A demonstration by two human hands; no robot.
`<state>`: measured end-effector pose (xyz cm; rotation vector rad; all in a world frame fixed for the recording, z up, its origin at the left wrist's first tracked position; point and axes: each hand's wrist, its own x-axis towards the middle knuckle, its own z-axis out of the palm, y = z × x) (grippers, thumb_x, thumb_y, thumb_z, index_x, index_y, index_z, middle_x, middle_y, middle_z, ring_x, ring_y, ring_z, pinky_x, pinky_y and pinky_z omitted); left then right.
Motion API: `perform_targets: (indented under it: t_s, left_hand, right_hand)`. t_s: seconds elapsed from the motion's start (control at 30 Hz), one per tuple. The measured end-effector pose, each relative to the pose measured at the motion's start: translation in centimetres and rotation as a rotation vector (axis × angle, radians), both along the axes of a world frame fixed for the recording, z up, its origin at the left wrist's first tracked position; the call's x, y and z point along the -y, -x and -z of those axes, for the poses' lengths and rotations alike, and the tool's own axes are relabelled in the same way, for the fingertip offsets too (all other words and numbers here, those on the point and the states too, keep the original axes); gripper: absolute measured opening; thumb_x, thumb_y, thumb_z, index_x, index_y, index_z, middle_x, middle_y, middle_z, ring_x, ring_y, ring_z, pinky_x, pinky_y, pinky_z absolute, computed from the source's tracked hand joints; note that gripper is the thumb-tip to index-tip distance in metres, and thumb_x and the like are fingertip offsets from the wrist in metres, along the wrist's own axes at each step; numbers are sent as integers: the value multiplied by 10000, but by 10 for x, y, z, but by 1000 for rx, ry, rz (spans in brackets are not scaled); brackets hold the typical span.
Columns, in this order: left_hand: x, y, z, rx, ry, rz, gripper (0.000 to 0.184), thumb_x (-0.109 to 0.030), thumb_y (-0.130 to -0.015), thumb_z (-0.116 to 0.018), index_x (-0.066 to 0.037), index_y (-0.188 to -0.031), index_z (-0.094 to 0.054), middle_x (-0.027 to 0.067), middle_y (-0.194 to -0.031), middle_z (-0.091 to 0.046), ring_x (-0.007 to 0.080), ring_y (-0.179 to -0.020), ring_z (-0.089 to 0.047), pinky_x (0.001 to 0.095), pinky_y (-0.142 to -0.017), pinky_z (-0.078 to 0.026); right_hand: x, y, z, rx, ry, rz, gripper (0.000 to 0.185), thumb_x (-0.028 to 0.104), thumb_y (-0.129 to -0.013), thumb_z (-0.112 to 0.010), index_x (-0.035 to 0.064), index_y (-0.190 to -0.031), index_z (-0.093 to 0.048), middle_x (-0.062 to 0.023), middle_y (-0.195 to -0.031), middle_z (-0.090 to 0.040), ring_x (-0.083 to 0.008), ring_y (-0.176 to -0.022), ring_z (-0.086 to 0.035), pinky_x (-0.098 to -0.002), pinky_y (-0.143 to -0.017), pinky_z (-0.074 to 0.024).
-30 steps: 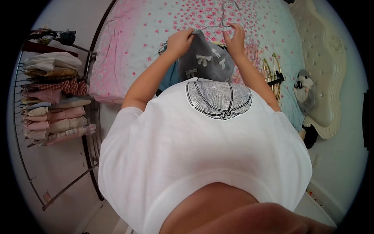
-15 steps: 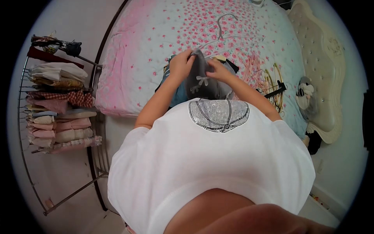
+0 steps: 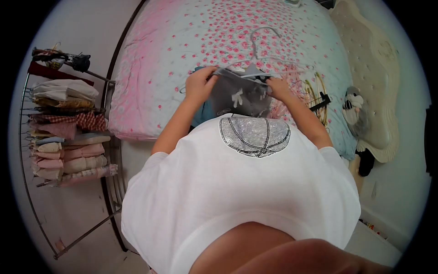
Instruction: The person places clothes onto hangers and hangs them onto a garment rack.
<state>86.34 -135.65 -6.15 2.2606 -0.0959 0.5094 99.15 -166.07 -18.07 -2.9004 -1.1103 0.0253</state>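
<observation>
A dark grey garment with pale bows (image 3: pixel 239 95) is spread between my two hands over the near part of the bed. My left hand (image 3: pixel 200 84) is closed on its upper left edge. At the upper right edge, my right hand (image 3: pixel 279 87) is closed on the same garment. A grey hanger (image 3: pixel 253 41) has its hook above the garment, and its lower part runs down to the garment's top edge. Blue-green cloth (image 3: pixel 205 111) shows beneath, beside my left forearm.
Gold and pink hangers (image 3: pixel 318 91) lie on the flowered bed (image 3: pixel 153 68) at the right, with a black clip among them. A soft toy (image 3: pixel 354 102) rests by the padded headboard (image 3: pixel 372 59). On the left stands a metal rack with hanging clothes (image 3: pixel 68 128).
My hands came together on the garment, then moved apart, stretching its top edge wide. The hanger has shifted slightly down in view and overlaps the garment's top.
</observation>
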Motion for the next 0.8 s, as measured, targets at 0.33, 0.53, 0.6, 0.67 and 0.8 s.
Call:
perform_targets:
  t_s: [0.33, 0.53, 0.6, 0.67, 0.8]
  left_hand:
    - [-44, -31, 23, 12, -20, 99, 190, -187, -706, -615, -78, -861, -619, 76, -713, -606, 194, -610, -581, 283, -571, -448]
    - [-44, -40, 17, 33, -156, 62, 184, -201, -718, -604, -84, -860, -619, 70, -727, -613, 202, -653, -591, 292, -586, -450]
    - [-43, -39, 14, 37, -130, 54, 176, -193, -722, -601, -85, -858, -621, 67, -727, -614, 198, -649, -590, 292, -584, -450]
    - [-41, -40, 14, 31, -88, 44, 167, -186, -725, -598, -85, -856, -623, 63, -726, -614, 194, -645, -590, 291, -582, -449]
    - [-37, -39, 12, 24, -37, 38, 158, -178, -728, -597, -87, -853, -625, 61, -727, -615, 192, -640, -590, 292, -580, -450]
  right_hand:
    - [77, -1, -43, 98, -208, 289, 241, 187, -694, -605, 94, -901, -522, -119, -822, -589, -310, -810, -573, -415, -646, -461]
    - [81, 9, -54, 3, -153, 384, 358, 197, -694, -610, 118, -1029, -512, -140, -815, -607, -309, -792, -588, -421, -659, -467]
    - [76, 16, -62, -34, -114, 402, 354, 200, -689, -610, 98, -1017, -524, -150, -819, -607, -312, -791, -588, -417, -673, -465]
    - [72, 21, -71, -87, -57, 438, 331, 195, -678, -607, 62, -975, -549, -162, -827, -607, -316, -782, -585, -409, -686, -459]
    - [80, 18, -55, -60, -127, 374, 347, 191, -678, -605, 62, -996, -552, -161, -834, -605, -313, -791, -584, -404, -696, -458]
